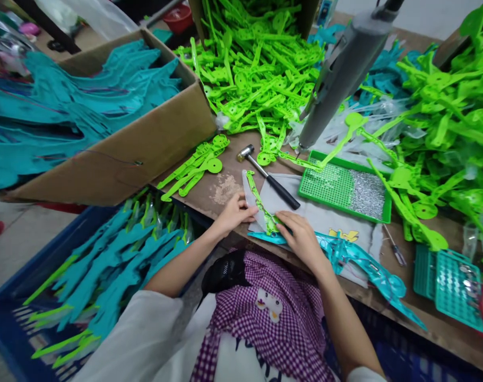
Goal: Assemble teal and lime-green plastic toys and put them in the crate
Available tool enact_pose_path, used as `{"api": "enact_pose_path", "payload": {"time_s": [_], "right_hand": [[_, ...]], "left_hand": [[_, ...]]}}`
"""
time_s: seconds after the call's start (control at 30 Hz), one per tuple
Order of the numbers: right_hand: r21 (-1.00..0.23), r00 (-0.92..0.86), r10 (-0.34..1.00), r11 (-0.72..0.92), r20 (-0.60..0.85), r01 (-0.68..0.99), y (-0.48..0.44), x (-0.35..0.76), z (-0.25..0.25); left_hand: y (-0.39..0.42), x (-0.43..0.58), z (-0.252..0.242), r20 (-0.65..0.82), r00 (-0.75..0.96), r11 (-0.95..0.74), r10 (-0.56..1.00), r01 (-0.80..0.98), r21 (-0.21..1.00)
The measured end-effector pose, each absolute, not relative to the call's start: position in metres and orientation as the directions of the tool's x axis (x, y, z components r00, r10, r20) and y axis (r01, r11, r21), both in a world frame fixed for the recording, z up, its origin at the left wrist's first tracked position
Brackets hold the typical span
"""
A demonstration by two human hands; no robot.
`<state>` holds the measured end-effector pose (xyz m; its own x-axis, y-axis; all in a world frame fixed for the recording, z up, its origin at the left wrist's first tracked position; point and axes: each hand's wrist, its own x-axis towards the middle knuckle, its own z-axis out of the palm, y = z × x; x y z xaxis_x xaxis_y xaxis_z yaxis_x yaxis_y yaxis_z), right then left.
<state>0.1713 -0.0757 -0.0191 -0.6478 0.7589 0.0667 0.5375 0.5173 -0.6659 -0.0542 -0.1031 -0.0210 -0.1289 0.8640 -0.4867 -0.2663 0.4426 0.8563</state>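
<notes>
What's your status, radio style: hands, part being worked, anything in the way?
Left hand and right hand on either side of slim green part. Hammer close by; nothing seems to block them.

A brown cardboard box [149,140] stands at the left, a blue crate [10,292] below it, a red basket [178,19] beyond.

Your brown bench [241,142] carries a green tray [321,185]; left of that tray lie your hammer [274,181] and, farther left, a few lime-green pieces [201,165]; behind it, a lime-green heap [245,79]; on its near side, a grey cloth [325,216]; off its near right corner, a screwdriver [397,253].
</notes>
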Motion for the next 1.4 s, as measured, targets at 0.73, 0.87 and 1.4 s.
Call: {"api": "enact_pose_path", "payload": {"time_s": [0.73,0.87,1.4], "right_hand": [[-0.633,-0.636,0.763,0.549,0.113,0.546,-0.076,0.169,-0.023],[-0.618,-0.639,0.760,0.561,0.119,0.552,-0.076,0.169,-0.024],[-0.556,-0.654,0.740,0.615,0.160,0.559,-0.076,0.168,-0.026]], "left_hand": [[-0.092,-0.078,-0.021,-0.349,-0.050,0.344,0.936,0.345,0.873],[-0.087,-0.079,-0.011,-0.255,-0.028,0.213,0.966,0.645,0.734],[-0.059,-0.064,0.020,-0.122,0.215,-0.213,0.969,0.976,0.037]]}}
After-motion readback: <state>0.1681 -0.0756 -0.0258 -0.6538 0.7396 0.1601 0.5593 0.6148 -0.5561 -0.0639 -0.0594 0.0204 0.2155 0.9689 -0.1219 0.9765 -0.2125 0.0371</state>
